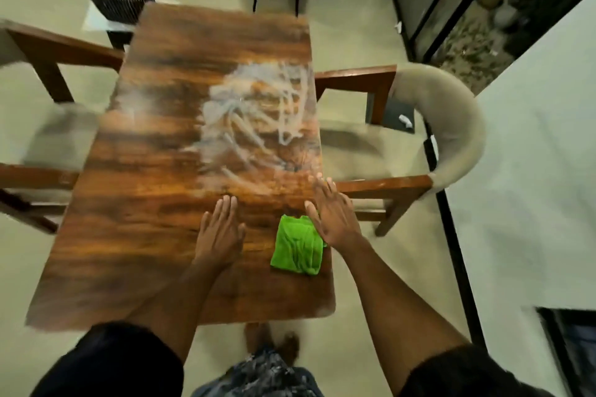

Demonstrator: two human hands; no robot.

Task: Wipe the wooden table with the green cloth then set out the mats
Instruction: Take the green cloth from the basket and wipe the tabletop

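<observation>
Lying crumpled on wooden table (135,203), green cloth (295,251) just under flat, spread R hand (335,219); L hand (219,235) flat, empty

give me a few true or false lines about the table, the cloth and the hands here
1. The green cloth lies near the table's right edge. True.
2. The left hand grips the cloth. False: it is open, flat over bare wood, apart from the cloth.
3. A whitish smear covers part of the wooden table. True.
4. The right hand is closed in a fist. False: its fingers are spread, at the cloth's far right corner.
5. Mats are already laid on the table. False: none are visible on it.
6. A wooden armchair stands to the table's right. True.
</observation>
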